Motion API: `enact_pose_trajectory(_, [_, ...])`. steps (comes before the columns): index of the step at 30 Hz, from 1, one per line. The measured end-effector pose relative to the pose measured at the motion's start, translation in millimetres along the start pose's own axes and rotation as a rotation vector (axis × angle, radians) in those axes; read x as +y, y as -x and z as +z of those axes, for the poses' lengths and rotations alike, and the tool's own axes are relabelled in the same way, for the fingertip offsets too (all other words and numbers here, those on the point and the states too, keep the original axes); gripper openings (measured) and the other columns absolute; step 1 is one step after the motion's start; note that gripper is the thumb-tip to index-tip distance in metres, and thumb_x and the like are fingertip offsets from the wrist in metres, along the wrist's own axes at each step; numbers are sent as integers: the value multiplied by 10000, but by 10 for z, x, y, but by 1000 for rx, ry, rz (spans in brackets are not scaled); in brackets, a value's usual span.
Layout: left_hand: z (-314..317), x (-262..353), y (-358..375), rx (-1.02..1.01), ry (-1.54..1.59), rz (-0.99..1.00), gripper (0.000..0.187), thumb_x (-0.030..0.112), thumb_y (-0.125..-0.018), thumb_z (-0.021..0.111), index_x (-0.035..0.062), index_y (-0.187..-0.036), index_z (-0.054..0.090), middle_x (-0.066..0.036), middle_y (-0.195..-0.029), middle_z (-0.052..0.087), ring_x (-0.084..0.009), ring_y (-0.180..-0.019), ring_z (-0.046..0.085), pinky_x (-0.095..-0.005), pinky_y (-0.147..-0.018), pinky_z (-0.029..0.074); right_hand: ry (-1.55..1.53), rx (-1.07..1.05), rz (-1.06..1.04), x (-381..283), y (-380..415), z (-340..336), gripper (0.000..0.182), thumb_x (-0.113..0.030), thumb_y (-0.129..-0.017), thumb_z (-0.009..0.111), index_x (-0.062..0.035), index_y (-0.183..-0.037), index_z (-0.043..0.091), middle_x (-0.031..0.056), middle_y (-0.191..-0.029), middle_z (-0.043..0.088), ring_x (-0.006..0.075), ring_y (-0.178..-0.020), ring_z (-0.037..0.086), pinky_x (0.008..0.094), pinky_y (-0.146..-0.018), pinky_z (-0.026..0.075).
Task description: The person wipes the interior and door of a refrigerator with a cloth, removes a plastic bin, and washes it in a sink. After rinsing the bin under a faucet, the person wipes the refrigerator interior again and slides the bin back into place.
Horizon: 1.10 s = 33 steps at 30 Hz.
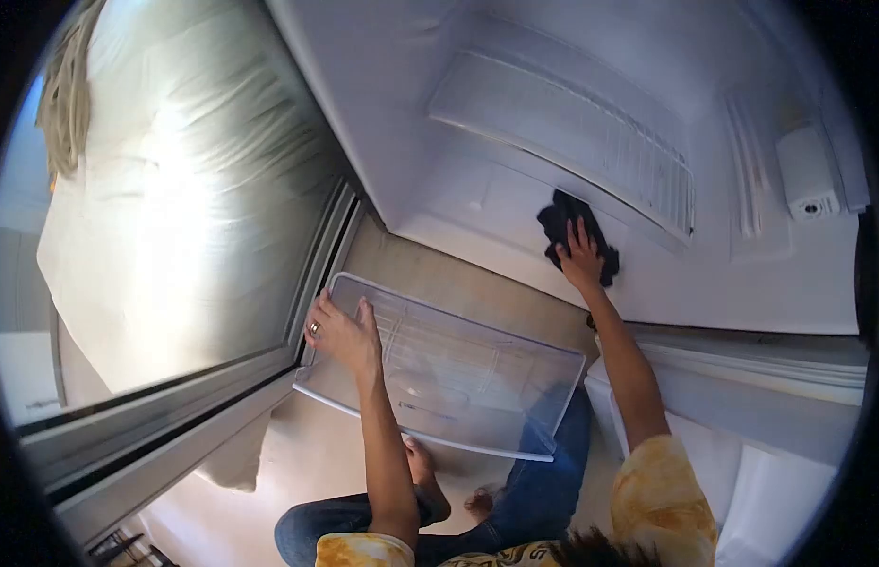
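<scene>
Left hand (343, 333) is clamped on the near corner of a clear plastic shelf tray (458, 378), fingers curled over its rim, a ring showing on one finger, and the tray hangs tilted in front of the person, its far end down toward the right, above the knees in blue jeans (543, 472). Right hand (581, 255) is up and out, well apart from the left, fingers spread and pressed flat on a dark cloth (574, 231) (bunched, nearly black) that lies against the white inner wall of the fridge (458, 189). That cloth sits just below the long ribbed vent panel (572, 132) running slantwise across the wall, and the hand covers its lower part. Off to the right, a small white box-shaped fitting (806, 175) is fixed to the same wall, well clear of the cloth. Through the tray you can make out moulded ribs and the floor (458, 283) behind it, a tan strip running between the fridge's edge and the door frame. At left, a big pane of glass (175, 217) with a pale curtain behind it fills the view, its dark frame coming down close to the tray's gripped corner. Yellow tie-dye sleeves (662, 491) show on both arms, and a bare foot (425, 477) rests on the floor just under the tray's lower edge
</scene>
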<state>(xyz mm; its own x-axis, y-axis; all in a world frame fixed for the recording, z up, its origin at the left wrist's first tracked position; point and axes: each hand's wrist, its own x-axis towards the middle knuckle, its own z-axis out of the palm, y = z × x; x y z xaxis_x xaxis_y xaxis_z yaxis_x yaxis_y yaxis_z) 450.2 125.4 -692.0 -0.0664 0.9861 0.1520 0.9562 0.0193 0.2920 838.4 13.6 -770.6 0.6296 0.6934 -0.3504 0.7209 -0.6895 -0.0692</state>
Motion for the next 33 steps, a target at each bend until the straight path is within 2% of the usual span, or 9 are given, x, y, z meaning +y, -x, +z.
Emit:
enact_pose_trajectory(3, [6, -49, 60, -16, 17, -1, 600, 310, -721, 658, 68, -1217, 423, -103, -1170, 461, -270, -1163, 386, -487, -995, 196, 358, 66, 45, -284, 118, -276, 713, -657, -841, 295, -260, -1425, 192, 72, -1503, 36, 394, -1341, 113, 657, -981, 182])
enact_pose_trajectory(4, [10, -76, 21, 3, 18, 7, 602, 304, -716, 664, 68, -1215, 425, -103, -1171, 461, -268, -1161, 388, -484, -995, 194, 304, 248, -35, -161, -6, 49, 748, -672, -835, 284, -226, -1428, 186, 115, -1498, 22, 415, -1341, 82, 651, -999, 139])
enact_pose_trajectory(11, [-30, -84, -32, 13, 51, -44, 653, 323, -695, 681, 50, -1224, 414, -121, -1144, 457, -278, -1150, 373, -466, -975, 184, 38, 457, 204, -1188, -588, 521, 760, -615, -875, 261, -72, -1405, 220, 190, -1471, 110, 419, -1328, 127, 624, -980, 197])
enact_pose_trajectory(13, [-69, -74, -33, 2, 69, -20, 667, 326, -692, 685, 45, -1229, 407, -126, -1156, 452, -283, -1150, 370, -463, -970, 187, -125, 635, 53, -1666, -1059, 417, 729, -587, -886, 261, -45, -1375, 275, 216, -1440, 196, 416, -1316, 166, 603, -984, 198])
enact_pose_trajectory(17, [-112, -8, -40, -83, 54, -22, 663, 331, -710, 677, 39, -1235, 396, -133, -1170, 447, -289, -1139, 376, -464, -959, 195, -63, 482, 215, -2698, -1385, 78, 671, -529, -904, 249, -23, -1336, 340, 204, -1398, 298, 366, -1299, 240, 569, -1000, 202])
enact_pose_trajectory(20, [-152, 35, -111, -110, 79, 31, 650, 324, -726, 669, 36, -1238, 390, -140, -1175, 444, -294, -1143, 378, -473, -956, 199, -296, 652, -218, -2903, -1391, 234, 584, -428, -908, 318, -15, -1318, 362, 151, -1389, 332, 331, -1270, 296, 587, -971, 221])
enact_pose_trajectory(26, [-89, -6, -40, -116, 50, 74, 647, 300, -725, 676, 45, -1242, 384, -144, -1191, 430, -299, -1164, 371, -482, -952, 209, -253, 525, -936, -2006, -1043, 240, 419, -31, -779, 517, -44, -1197, 519, 128, -1220, 501, 298, -1135, 453, 425, -957, 337])
enact_pose_trajectory(32, [-82, -61, -17, -109, 36, 66, 662, 290, -707, 687, 45, -1243, 385, -141, -1201, 423, -296, -1167, 371, -476, -952, 213, -1308, 189, -241, -2084, -463, -80, 396, -69, -788, 570, -32, -1180, 536, 170, -1151, 542, 314, -1045, 520, 353, -941, 375])
enact_pose_trajectory(33, [-55, -69, -18, -98, 31, 66, 666, 289, -704, 690, 45, -1243, 385, -141, -1201, 425, -294, -1166, 372, -472, -953, 212, -827, 417, -496, -2219, -327, -22, 476, -213, -782, 637, -39, -1208, 516, 180, -1162, 540, 311, -1060, 515, 360, -946, 371])
